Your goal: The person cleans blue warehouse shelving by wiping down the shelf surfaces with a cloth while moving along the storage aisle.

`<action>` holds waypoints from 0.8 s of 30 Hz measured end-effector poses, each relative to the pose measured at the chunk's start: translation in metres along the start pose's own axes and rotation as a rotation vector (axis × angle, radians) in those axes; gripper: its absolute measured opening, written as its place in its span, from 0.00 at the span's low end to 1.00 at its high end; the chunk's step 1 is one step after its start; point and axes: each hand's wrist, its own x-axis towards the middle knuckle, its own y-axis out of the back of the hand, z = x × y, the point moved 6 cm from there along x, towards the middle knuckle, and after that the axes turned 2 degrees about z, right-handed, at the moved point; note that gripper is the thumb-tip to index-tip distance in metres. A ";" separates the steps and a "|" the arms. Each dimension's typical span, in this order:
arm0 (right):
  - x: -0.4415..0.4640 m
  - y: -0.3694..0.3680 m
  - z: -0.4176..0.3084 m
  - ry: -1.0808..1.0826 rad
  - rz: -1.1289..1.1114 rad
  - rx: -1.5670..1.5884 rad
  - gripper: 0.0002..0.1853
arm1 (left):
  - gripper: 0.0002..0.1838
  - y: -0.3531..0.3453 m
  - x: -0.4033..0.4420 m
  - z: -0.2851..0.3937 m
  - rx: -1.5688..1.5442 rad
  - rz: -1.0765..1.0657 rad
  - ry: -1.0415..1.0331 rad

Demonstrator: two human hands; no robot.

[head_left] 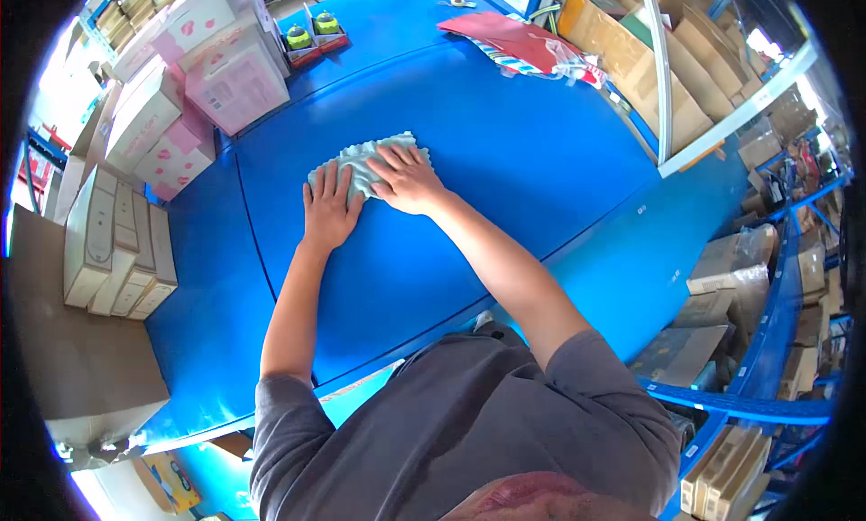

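A pale grey-green cloth with a wavy edge (pixel 363 154) lies on the blue tabletop (pixel 397 268), slightly rumpled. My left hand (pixel 330 210) rests on its left lower part, fingers stretched out and apart. On the cloth's right part lies my right hand (pixel 408 180), palm down with the fingers spread. Both hands press on the cloth from above, and neither grips it. The cloth's far edge shows beyond my fingertips, while part of its near edge is hidden under my hands.
Pink and white boxes (pixel 236 86) are stacked at the back left, with slim white boxes (pixel 117 241) nearer. A red tray (pixel 320 48) holds two yellow-green items. Red packaging (pixel 514 41) lies at the back right, beside cardboard (pixel 622 65) behind a metal frame (pixel 661 79). Shelving (pixel 767 341) stands right.
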 end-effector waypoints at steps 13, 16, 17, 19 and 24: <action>-0.121 0.087 -0.015 0.023 -0.035 0.086 0.29 | 0.36 0.050 -0.065 0.110 -0.140 -0.206 -0.064; -0.144 0.104 -0.008 0.025 -0.040 0.096 0.29 | 0.36 0.056 -0.074 0.132 -0.157 -0.227 -0.098; -0.150 0.109 -0.005 0.035 -0.041 0.101 0.29 | 0.36 0.056 -0.075 0.139 -0.162 -0.232 -0.109; -0.158 0.121 0.005 0.038 -0.042 0.104 0.29 | 0.36 0.051 -0.067 0.155 -0.170 -0.240 -0.127; -0.168 0.131 0.019 0.032 -0.102 0.108 0.28 | 0.36 0.036 -0.052 0.185 -0.188 -0.247 -0.147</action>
